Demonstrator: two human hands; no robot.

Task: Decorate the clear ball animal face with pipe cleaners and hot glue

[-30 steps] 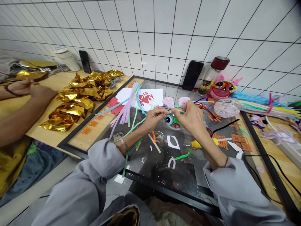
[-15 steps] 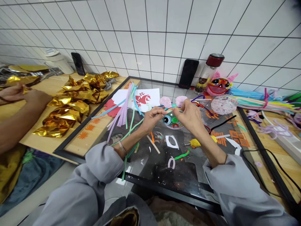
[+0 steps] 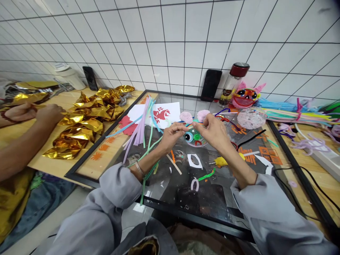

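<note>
My left hand [image 3: 171, 136] and my right hand [image 3: 211, 130] meet at the top of a small, clear decorated face [image 3: 196, 139]. It has a googly eye, a green coil and a red curl, with two pink fluffy ears [image 3: 203, 115] behind. Thin coloured pipe cleaners [image 3: 190, 125] run between my fingertips along its upper edge. Both hands are closed in a pinch on these strands; the exact grip is partly hidden by the fingers. A yellow glue gun [image 3: 221, 162] lies under my right forearm. Lilac pipe cleaners [image 3: 140, 129] fan out left of my left hand.
Gold foil pieces [image 3: 77, 129] cover the left table, where a co-worker's hands [image 3: 39, 113] work. A phone [image 3: 211, 85], a bottle [image 3: 232, 85] and a pink pig-like face [image 3: 245, 96] stand by the wall. Paper scraps [image 3: 194, 161] and a black cable [image 3: 300, 169] lie about.
My hands stay pinched at the top of the decorated face, almost unmoved. The view has shifted slightly. At left, the co-worker's hands have moved a little farther apart.
</note>
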